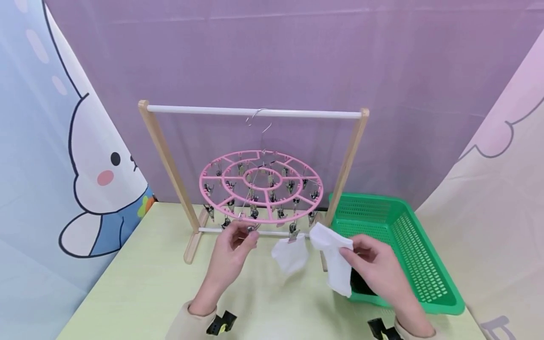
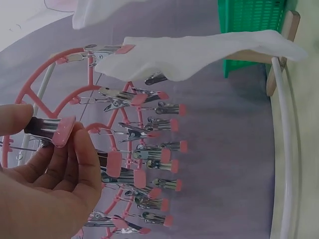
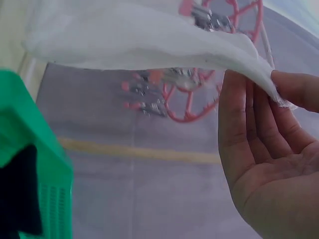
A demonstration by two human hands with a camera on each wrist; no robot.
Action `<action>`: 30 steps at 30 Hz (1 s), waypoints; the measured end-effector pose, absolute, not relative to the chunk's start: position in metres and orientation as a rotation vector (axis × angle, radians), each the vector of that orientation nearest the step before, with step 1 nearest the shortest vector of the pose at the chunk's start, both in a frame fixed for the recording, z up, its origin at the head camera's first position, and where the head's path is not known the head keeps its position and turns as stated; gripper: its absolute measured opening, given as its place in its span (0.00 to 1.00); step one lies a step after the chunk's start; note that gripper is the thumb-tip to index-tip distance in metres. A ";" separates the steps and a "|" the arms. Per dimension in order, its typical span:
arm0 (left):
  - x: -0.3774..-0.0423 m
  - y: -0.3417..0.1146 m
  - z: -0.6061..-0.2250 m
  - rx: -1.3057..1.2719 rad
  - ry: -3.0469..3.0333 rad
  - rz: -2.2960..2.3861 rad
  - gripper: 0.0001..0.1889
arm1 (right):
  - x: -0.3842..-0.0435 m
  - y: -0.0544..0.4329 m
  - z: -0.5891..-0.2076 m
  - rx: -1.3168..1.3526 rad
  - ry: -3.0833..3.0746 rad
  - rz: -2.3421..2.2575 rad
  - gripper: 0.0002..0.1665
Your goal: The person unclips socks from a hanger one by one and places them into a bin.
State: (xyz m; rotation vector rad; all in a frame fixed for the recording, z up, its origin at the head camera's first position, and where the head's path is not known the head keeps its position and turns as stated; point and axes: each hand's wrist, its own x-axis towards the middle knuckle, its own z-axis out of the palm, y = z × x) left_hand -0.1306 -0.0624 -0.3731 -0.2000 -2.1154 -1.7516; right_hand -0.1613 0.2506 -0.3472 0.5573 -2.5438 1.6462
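Note:
A pink round clip hanger [image 1: 217,206] hangs by its metal hook from a white rail. At its front edge my left hand [image 1: 233,252] pinches a metal clip [image 2: 50,130] with pink tips between thumb and fingers. My right hand [image 1: 378,264] holds a white sock [image 1: 337,264] by its edge, thumb against fingers, and the rest of it droops to the left. Between the two hands a second white sock [image 1: 291,255] hangs from a clip [image 1: 293,230] on the hanger's rim. In the left wrist view, that hanging sock [image 2: 174,55] stretches out from its clip.
Wooden posts [image 1: 170,163] carry the white rail [image 1: 204,110] over a pale green table [image 1: 127,278]. To the right stands a green basket [image 1: 442,283] with something black [image 1: 360,283] inside. Several other clips dangle below the hanger. A purple cloth [image 1: 272,56] hangs behind.

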 end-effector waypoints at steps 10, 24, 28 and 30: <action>-0.128 -0.068 -0.378 -0.160 -2.118 -1.692 0.13 | -0.166 0.274 -0.342 0.410 -2.495 1.532 0.08; -0.129 -0.072 -0.380 -0.126 -2.109 -1.564 0.12 | -0.183 0.301 -0.358 0.179 -2.544 1.497 0.16; -0.129 -0.074 -0.379 -0.110 -2.103 -1.480 0.12 | -0.189 0.304 -0.371 0.146 -2.562 1.478 0.15; -0.130 -0.075 -0.379 -0.108 -2.095 -1.445 0.12 | -0.191 0.307 -0.377 0.135 -2.574 1.453 0.15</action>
